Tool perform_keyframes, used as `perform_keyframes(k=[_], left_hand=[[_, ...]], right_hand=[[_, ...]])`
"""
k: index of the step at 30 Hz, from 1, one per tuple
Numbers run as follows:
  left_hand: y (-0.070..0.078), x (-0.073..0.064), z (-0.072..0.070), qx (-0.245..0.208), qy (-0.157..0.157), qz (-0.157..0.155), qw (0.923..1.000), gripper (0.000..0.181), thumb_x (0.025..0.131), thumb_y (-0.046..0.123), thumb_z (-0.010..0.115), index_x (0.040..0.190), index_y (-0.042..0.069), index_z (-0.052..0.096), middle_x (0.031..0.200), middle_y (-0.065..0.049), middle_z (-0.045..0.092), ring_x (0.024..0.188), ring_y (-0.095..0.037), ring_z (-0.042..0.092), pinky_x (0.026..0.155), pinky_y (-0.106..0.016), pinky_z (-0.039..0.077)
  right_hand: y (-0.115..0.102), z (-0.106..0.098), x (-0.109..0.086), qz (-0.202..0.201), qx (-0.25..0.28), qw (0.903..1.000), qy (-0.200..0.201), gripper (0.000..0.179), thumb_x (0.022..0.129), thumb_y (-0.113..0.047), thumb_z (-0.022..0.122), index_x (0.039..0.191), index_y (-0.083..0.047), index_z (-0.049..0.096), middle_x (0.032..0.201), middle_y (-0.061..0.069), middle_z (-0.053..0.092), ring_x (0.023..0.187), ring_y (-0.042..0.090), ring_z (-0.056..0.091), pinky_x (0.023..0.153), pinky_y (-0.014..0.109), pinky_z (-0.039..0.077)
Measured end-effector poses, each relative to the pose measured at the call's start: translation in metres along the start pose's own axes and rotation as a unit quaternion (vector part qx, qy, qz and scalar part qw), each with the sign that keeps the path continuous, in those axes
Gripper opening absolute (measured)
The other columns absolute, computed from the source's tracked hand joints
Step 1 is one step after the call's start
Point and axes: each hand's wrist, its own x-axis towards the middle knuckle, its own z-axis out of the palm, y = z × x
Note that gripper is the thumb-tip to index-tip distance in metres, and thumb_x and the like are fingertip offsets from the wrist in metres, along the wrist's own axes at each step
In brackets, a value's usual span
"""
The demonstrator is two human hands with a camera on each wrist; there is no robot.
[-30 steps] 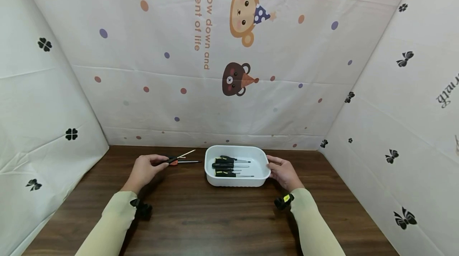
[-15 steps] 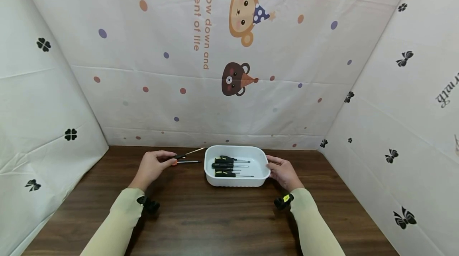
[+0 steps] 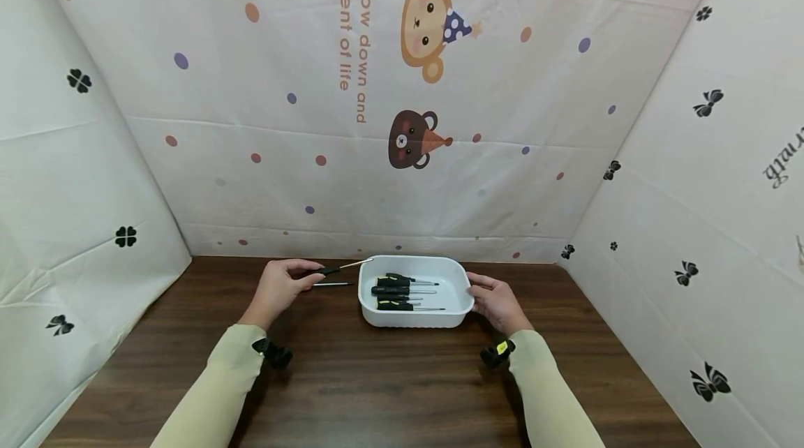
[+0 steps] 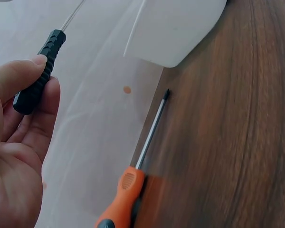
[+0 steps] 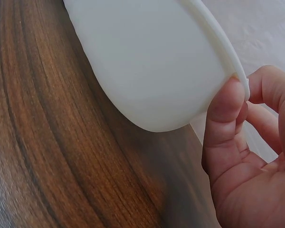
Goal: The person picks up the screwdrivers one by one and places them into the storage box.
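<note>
My left hand (image 3: 280,289) pinches a black-handled screwdriver (image 4: 42,71) between thumb and fingers, raised above the table. Its shaft points right, and in the head view the tip overlaps the left rim of a white plastic tub (image 3: 414,319). Under that hand an orange-handled screwdriver (image 4: 126,194) lies on the table, mostly hidden in the head view except for its shaft. My right hand (image 3: 498,303) grips the right rim of the tub, thumb (image 5: 224,107) against the outer wall. Several black-and-yellow screwdrivers (image 3: 396,305) lie side by side in the tub.
The dark wood table (image 3: 377,385) reaches back to a printed cloth wall (image 3: 352,183). More white cloth hangs at the left (image 3: 82,183) and right (image 3: 666,225) sides. A dark wrist camera (image 3: 273,353) sits on the left sleeve cuff.
My left hand has moved right with the black-handled screwdriver, bringing its tip to the tub's left rim. The right hand and the tub have stayed in place.
</note>
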Motion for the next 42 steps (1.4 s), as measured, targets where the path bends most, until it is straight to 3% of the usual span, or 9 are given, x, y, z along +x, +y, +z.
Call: perform_keyframes(k=[6,12,17,23,34,42], left_hand=[[0.006,0.003,0.008,0.000,0.003,0.031,0.9995,0.016,0.083,0.019,0.087,0.098,0.013,0.083,0.097,-0.009,0.080,0.080,-0.013,0.072,0.067,-0.025,0.058],[0.008,0.007,0.015,0.023,-0.004,0.026,0.9994,0.017,0.083,0.028,0.087,0.098,0.020,0.084,0.103,-0.002,0.080,0.089,-0.008,0.072,0.075,-0.020,0.056],[0.011,0.010,0.022,0.015,-0.021,0.025,0.9994,0.020,0.082,0.033,0.087,0.098,0.021,0.084,0.106,-0.001,0.080,0.095,-0.012,0.073,0.078,-0.022,0.057],[0.016,0.013,0.029,0.011,-0.039,0.025,0.9989,0.017,0.083,0.027,0.087,0.098,0.020,0.084,0.107,-0.003,0.079,0.098,-0.017,0.073,0.079,-0.025,0.058],[0.022,0.021,0.049,0.001,-0.071,0.003,0.9975,0.015,0.080,0.026,0.090,0.093,0.022,0.084,0.102,0.000,0.080,0.095,-0.014,0.072,0.080,-0.030,0.059],[0.024,0.027,0.066,0.012,-0.081,-0.014,0.9965,0.014,0.079,0.026,0.090,0.091,0.022,0.085,0.102,0.000,0.080,0.095,-0.014,0.071,0.083,-0.033,0.059]], right_hand=[[0.000,0.000,0.000,-0.004,0.004,1.0000,0.001,0.051,0.095,-0.004,0.067,0.145,0.000,0.056,0.117,0.016,0.073,0.065,0.010,0.062,0.064,0.024,0.058],[-0.001,0.000,-0.001,-0.005,0.002,1.0000,0.000,0.051,0.095,-0.003,0.066,0.145,0.000,0.056,0.115,0.015,0.074,0.066,0.010,0.064,0.065,0.025,0.058],[-0.001,0.000,-0.001,-0.004,0.002,1.0000,0.000,0.051,0.095,-0.003,0.066,0.145,0.000,0.056,0.116,0.016,0.074,0.068,0.010,0.064,0.066,0.025,0.058],[0.000,0.000,-0.001,-0.005,-0.002,1.0000,-0.003,0.051,0.096,-0.004,0.066,0.145,0.000,0.055,0.116,0.018,0.074,0.067,0.011,0.063,0.066,0.025,0.058],[-0.001,0.002,-0.001,-0.004,0.003,1.0000,0.001,0.051,0.095,-0.004,0.067,0.145,0.000,0.056,0.122,0.019,0.072,0.069,0.012,0.065,0.065,0.025,0.058],[-0.001,0.001,-0.001,-0.001,0.004,1.0000,0.004,0.050,0.095,-0.003,0.067,0.144,0.000,0.056,0.118,0.018,0.074,0.065,0.011,0.063,0.065,0.025,0.058]])
